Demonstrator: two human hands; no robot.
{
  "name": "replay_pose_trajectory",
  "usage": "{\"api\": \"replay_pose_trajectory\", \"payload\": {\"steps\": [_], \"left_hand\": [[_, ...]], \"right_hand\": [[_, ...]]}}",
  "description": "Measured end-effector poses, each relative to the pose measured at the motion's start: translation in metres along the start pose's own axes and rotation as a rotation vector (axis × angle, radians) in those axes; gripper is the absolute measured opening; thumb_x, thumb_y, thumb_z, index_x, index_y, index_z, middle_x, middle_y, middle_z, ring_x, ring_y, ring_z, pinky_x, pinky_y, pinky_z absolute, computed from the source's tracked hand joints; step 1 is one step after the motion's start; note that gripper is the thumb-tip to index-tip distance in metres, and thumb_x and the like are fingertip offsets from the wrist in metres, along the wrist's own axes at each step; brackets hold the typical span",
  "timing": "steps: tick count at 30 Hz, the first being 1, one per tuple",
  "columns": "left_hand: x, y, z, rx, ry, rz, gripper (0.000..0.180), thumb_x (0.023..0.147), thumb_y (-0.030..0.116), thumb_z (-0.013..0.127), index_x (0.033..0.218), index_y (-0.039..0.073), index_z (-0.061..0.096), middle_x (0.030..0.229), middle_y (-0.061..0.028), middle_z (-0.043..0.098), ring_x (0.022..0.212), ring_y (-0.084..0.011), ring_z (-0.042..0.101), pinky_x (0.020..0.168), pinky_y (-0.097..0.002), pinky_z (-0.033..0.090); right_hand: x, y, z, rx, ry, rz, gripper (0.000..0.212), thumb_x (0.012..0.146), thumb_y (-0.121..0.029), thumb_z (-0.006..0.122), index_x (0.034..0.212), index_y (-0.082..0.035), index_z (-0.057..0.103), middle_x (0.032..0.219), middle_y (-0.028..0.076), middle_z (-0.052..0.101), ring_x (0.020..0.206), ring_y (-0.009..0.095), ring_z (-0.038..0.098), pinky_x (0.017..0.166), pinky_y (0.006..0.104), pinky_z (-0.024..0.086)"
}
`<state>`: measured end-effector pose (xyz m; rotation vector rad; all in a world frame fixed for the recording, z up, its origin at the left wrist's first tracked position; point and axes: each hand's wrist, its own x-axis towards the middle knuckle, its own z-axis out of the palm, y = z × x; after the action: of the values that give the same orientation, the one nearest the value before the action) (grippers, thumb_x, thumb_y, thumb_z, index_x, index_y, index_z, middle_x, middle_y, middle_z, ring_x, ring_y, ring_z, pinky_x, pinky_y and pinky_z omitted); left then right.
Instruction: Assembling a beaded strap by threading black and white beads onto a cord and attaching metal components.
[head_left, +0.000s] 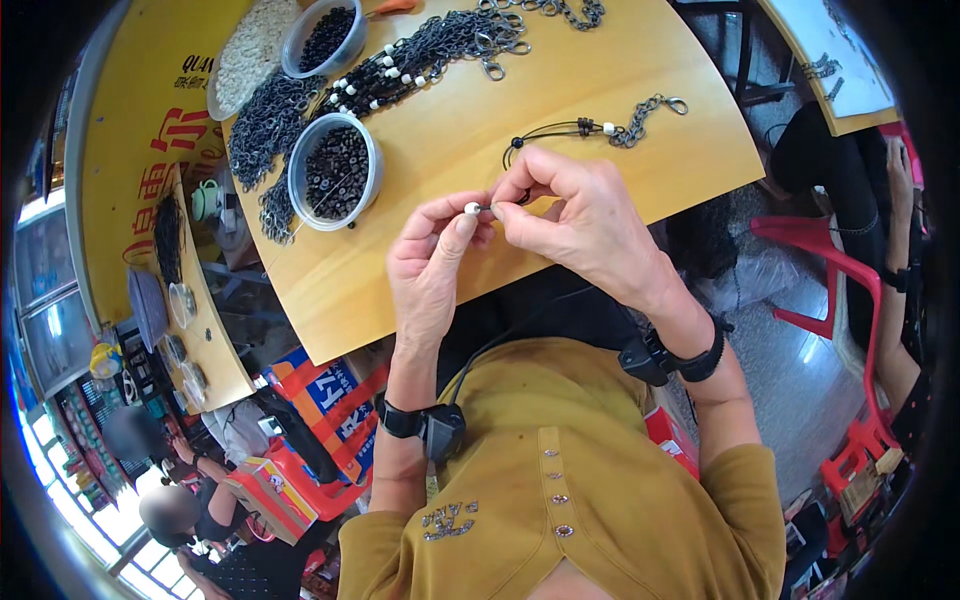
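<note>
Between the thumb and fingers of my left hand [432, 255] is a small white bead [473, 209]. My right hand [590, 215] pinches the dark cord right beside that bead, its fingertips almost touching the left ones. From behind the right fingers the black cord [545, 132] loops out over the table. Farther along it sit several black beads [586, 126] and another white bead [608, 129]. A grey metal chain [640, 118] ends it, with a lobster clasp [677, 105] lying at the right.
On the wooden table [430, 150] stand a tub of dark brown beads [337, 175] and a tub of black beads [326, 40]. Grey chains [265, 125] and finished beaded cords [400, 75] lie piled beside them. A red plastic chair [850, 270] stands at the right, near another seated person.
</note>
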<state>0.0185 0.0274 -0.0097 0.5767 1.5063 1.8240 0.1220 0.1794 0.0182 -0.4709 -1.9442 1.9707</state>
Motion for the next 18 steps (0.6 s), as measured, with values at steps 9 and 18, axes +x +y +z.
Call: {"api": "replay_pose_trajectory", "payload": {"steps": [9,18], "left_hand": [[0.002,0.0079,-0.0005,0.15,-0.015,0.045,0.022,0.094,0.006,0.058,0.113,-0.005,0.059,0.103,-0.0085,0.064,0.09,-0.0111,0.06,0.079,-0.0234,0.049],[0.0006,0.0093,-0.0006,0.241,-0.038,0.028,0.019,0.093,0.005,0.058,0.11,-0.004,0.061,0.103,-0.0067,0.061,0.09,-0.0108,0.061,0.076,-0.0221,0.051]], "right_hand": [[0.007,0.0027,0.001,-0.058,-0.034,-0.017,0.012,0.08,-0.008,0.063,0.08,0.003,0.058,0.072,0.007,0.062,0.069,0.011,0.06,0.059,0.0246,0.048],[0.0054,0.0037,-0.0009,-0.065,-0.053,0.018,0.01,0.079,-0.007,0.062,0.08,0.002,0.057,0.072,0.002,0.06,0.07,0.006,0.056,0.059,0.0226,0.046]]}}
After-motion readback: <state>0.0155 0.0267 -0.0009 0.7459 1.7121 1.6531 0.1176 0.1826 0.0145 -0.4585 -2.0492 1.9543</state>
